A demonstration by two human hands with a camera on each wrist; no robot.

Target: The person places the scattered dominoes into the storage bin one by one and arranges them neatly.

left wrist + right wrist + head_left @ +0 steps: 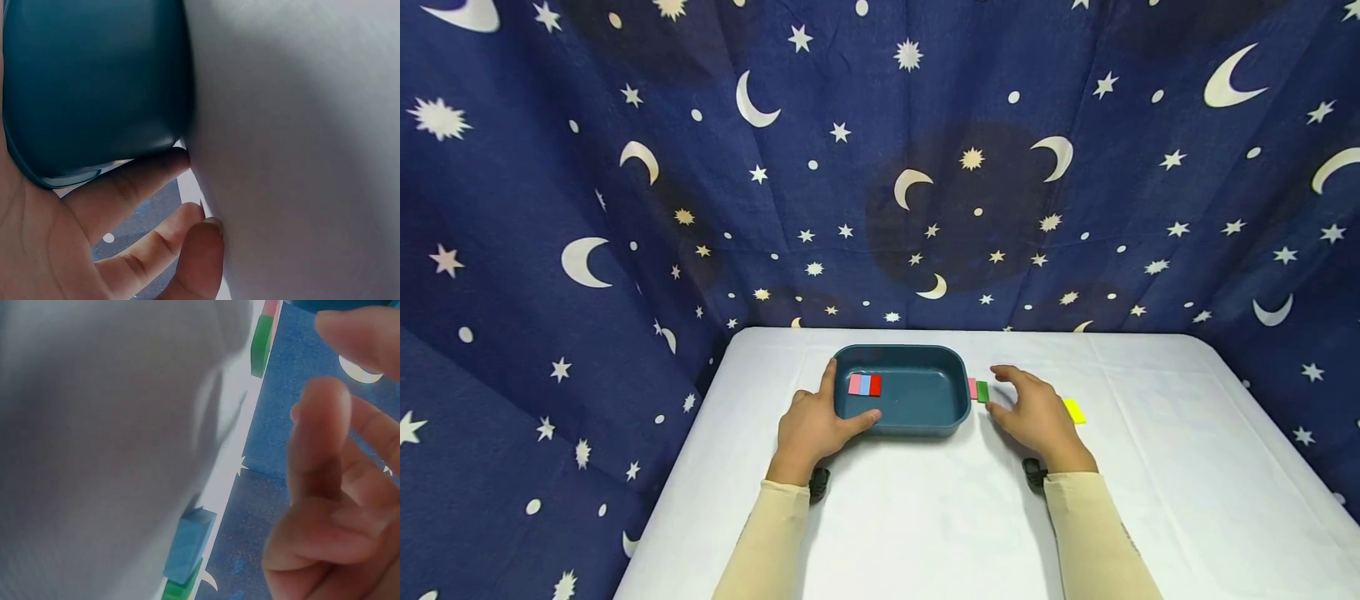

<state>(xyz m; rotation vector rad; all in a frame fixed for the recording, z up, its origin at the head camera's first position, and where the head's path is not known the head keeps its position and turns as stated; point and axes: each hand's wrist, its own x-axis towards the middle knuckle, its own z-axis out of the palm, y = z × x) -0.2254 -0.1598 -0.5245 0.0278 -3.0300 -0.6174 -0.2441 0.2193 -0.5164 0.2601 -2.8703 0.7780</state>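
My left hand holds the left end of a dark teal plastic tray, its thumb over the front rim and its index finger along the left side. In the left wrist view, fingers lie against the tray's outer wall. Inside the tray, a pink block, a light blue block and a red block stand in a row. My right hand is empty, thumb and index finger spread apart, beside a green block. That block adjoins another pink block at the tray's right side.
A yellow block lies right of the right hand. The right wrist view shows a blue block and another green one, hidden by the hand in the head view. A white cloth covers the table; a star-patterned blue curtain hangs behind.
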